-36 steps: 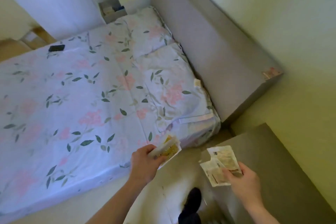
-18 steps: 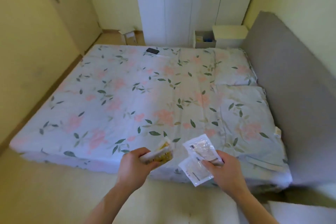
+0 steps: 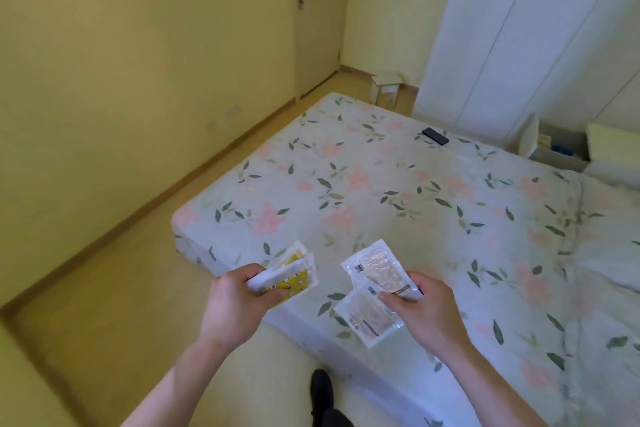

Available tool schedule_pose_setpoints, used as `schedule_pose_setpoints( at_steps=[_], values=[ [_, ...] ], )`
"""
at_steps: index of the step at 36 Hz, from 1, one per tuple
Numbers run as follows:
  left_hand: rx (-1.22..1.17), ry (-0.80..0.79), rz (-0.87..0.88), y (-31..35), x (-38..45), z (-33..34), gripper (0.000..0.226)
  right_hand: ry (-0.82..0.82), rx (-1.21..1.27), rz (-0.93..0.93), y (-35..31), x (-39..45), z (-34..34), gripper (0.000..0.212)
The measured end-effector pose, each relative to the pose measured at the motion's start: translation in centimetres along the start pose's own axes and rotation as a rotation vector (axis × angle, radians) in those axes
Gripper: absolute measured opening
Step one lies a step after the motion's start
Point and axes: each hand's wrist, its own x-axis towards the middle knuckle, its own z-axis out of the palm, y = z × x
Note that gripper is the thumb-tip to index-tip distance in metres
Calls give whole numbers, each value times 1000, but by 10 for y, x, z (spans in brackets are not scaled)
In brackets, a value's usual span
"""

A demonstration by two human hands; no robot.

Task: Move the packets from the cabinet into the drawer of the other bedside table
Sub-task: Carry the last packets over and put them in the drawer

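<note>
- Over the near corner of the bed [image 3: 398,191], the person holds packets in both hands, above the flowered sheet and the strip of floor [image 3: 114,305] beside it.
- The bed is the biggest thing here, its cover pale with pink blossoms and green leaves; its right side runs out of the picture.
- A white wardrobe [image 3: 512,35] stands beyond it, and next to that a bedside table [image 3: 557,146] with an open compartment; what lies inside is too small to make out beyond a blue patch.
- A small stool [image 3: 386,88] stands near the closed door [image 3: 317,17], and a dark phone [image 3: 435,136] lies flat on the far part of the bed.
- The clear packets [image 3: 375,291], two of them, are see-through with pale contents and a dark mark near one edge; they overlap like a fan, the lower one tilted toward the floor. Their print is too blurred to read.
- The yellow packets [image 3: 294,276] have white borders and small round marks; how many are stacked I cannot tell, since the fingers cover their lower ends.
- The right hand [image 3: 426,312] reaches in from the lower right, thumb on top and fingers beneath, pinching the clear packets at their near corner.
- The left hand [image 3: 235,305] comes up from below, knuckles toward me, fingers curled tight round the yellow packets.
- A dark shoe [image 3: 322,388] shows on the floor between the forearms.
</note>
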Motion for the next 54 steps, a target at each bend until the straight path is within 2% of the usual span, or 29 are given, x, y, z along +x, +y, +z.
schedule_pose_setpoints(
  at_steps=[8,13,17,24,29,32,36,41,48,54],
  values=[
    [20,206,-171,-45,86,-84,23,-260,-48,-126,-83,137,103,19],
    [18,383,-287,-76,115,-143,27,-445,-179,-237,-150,208,186,8],
    [-46,501,-367,-102,131,-189,23,-538,-230,-351,-210,248,255,15],
    [-93,605,-459,-165,188,-264,28,-659,-225,-436,-290,301,371,9],
    [-106,572,-465,-210,247,-324,23,-652,-232,-416,-336,332,451,11],
    [-100,526,-440,-234,288,-363,25,-630,-231,-388,-358,351,490,29],
    [-83,419,-414,-256,355,-410,17,-587,-203,-354,-388,377,528,11],
    [-69,338,-356,-266,445,-454,12,-526,-168,-314,-425,423,558,5],
    [7,289,-300,-279,573,-486,15,-436,-99,-251,-460,512,603,10],
    [-50,258,-286,-285,668,-514,13,-415,-77,-217,-493,586,636,15]
  ],
)
